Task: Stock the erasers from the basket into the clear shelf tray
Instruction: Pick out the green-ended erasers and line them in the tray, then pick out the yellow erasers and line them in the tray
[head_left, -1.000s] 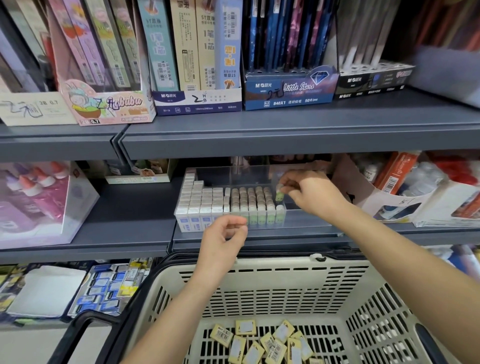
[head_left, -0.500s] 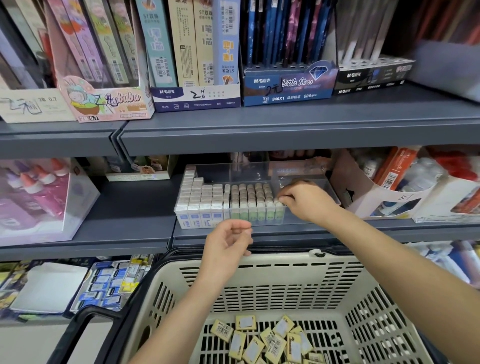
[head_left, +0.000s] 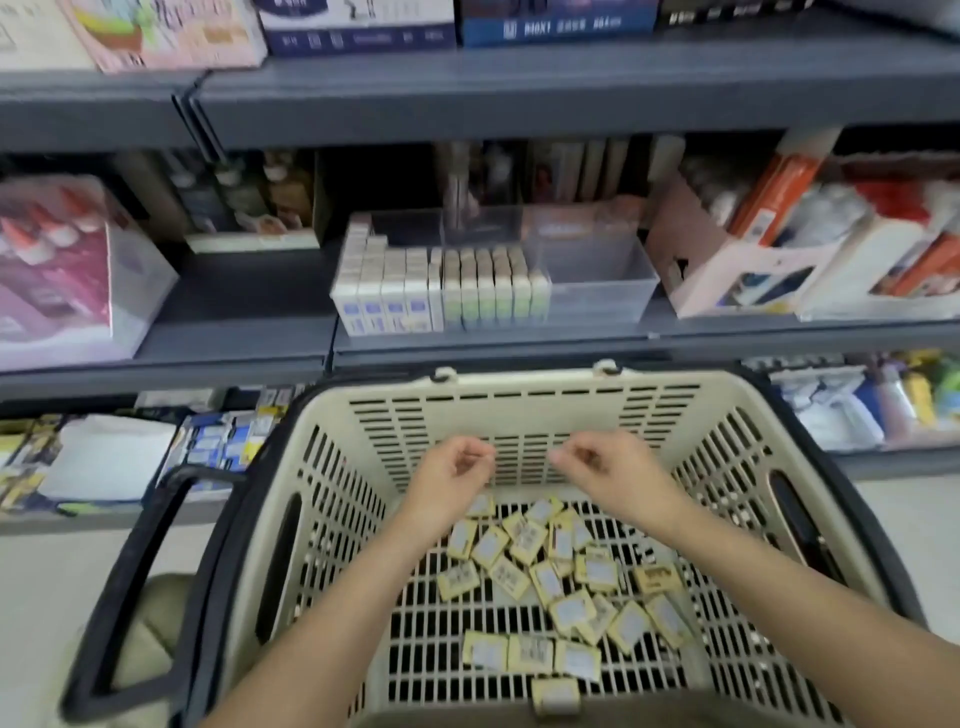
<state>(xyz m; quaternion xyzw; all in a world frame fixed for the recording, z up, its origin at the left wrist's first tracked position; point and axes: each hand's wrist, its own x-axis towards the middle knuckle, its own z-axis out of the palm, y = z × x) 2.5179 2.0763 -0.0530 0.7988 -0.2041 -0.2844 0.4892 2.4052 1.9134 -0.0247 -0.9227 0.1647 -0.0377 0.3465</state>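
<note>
Grey shelving fills the upper half of the view, stacked with boxed stationery. Below it sits a cream basket with a black rim and a black handle folded down on its left side.

The clear tray stands on the middle shelf, directly above the basket's far edge. Its left and middle parts hold upright rows of packed erasers; the right part is bare plastic.

Both forearms reach into the basket from the near edge. The left hand and the right hand hover side by side near the far wall, just apart, above the basket floor. On each hand the fingers are curled in toward the thumb. Blur hides whether either pinches anything, so I cannot tell.

About 20 loose erasers in yellowish wrappers lie scattered flat on the basket's slotted floor, mostly right of centre, under and behind the 2 hands.
</note>
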